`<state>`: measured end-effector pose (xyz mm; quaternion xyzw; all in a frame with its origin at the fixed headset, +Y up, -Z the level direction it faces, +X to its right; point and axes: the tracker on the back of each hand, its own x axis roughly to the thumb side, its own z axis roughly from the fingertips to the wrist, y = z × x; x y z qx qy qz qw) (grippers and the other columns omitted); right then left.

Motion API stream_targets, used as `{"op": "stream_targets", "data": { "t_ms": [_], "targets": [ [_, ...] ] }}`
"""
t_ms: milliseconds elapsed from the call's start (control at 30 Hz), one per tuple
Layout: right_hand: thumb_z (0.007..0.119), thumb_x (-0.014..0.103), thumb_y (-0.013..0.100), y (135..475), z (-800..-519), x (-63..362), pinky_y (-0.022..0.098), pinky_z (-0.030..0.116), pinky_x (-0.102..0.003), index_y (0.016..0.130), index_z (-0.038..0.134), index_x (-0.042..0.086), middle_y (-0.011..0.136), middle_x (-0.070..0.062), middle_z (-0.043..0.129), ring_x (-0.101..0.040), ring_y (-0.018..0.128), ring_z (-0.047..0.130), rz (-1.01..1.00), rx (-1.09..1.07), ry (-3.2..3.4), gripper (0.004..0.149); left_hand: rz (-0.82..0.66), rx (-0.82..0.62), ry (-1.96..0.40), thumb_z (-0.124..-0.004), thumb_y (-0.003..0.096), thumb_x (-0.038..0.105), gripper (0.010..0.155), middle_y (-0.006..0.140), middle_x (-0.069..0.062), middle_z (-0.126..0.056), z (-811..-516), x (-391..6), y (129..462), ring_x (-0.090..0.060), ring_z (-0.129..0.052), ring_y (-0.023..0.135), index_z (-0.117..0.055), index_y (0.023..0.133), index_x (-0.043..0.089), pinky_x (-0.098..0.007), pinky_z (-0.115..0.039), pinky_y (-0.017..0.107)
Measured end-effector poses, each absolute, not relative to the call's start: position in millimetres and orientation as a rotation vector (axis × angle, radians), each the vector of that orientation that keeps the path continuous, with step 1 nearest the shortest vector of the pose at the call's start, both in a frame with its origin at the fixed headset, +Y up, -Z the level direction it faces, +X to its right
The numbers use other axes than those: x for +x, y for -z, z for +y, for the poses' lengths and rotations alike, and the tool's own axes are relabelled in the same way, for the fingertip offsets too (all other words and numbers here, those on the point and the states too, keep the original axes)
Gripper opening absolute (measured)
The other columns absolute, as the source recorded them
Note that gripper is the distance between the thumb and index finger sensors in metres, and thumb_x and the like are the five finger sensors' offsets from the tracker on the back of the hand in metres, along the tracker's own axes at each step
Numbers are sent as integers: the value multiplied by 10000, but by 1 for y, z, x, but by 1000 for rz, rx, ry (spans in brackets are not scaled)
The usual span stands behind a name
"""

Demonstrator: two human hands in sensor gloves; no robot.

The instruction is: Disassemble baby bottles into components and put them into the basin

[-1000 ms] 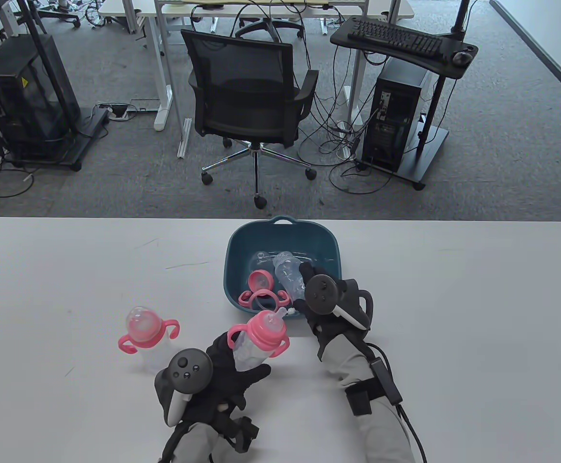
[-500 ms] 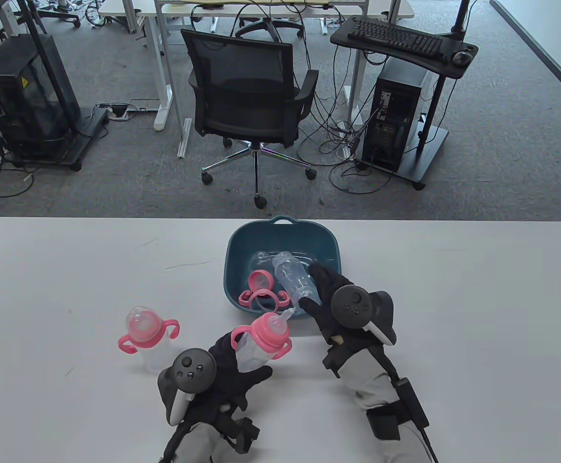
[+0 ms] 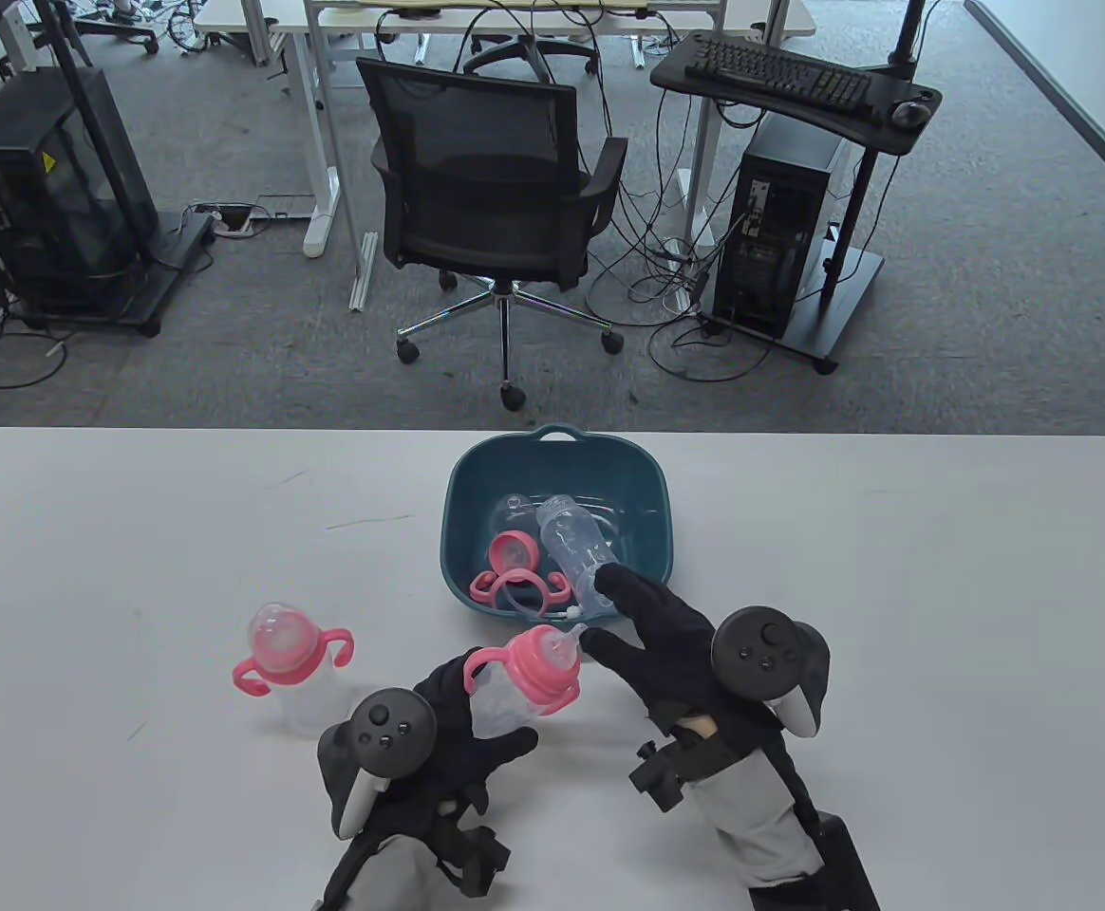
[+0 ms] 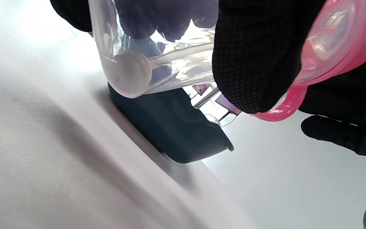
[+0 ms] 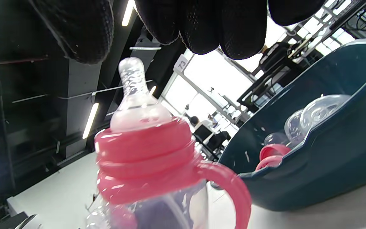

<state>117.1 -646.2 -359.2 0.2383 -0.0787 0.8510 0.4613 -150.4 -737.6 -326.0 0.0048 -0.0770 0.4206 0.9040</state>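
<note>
Baby bottle (image 3: pixel 515 685) with pink collar, tilted, is clasped in the left hand (image 3: pixel 448 750) grip near the table's (image 3: pixel 942 569) front edge. Right hand (image 3: pixel 671 650) grip is spread, fingertips just beside the nipple (image 5: pixel 133 79). Farther back, the basin (image 3: pixel 647 474) holds separated parts.

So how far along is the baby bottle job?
Roughly a third. One bottle looks done: its clear plastic body and pink handled collar lie in the teal basin. The left hand holds a second pink-topped bottle, top on, with the open right hand near its teat. A third capped bottle stands untouched.
</note>
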Motion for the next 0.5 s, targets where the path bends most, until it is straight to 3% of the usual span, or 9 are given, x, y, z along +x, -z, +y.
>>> {"op": "stream_targets", "data": {
  "t_ms": [500],
  "targets": [
    [872, 471, 492, 356, -656, 98, 582, 610, -690, 1079, 588, 76, 1036, -248, 686, -522, 840, 770, -49, 672, -2185, 762, -209, 26, -744, -991, 358, 443, 918, 1073, 1, -444, -734, -141, 322, -317, -523, 1062, -403, 1052, 320, -619, -487, 732]
  ]
}}
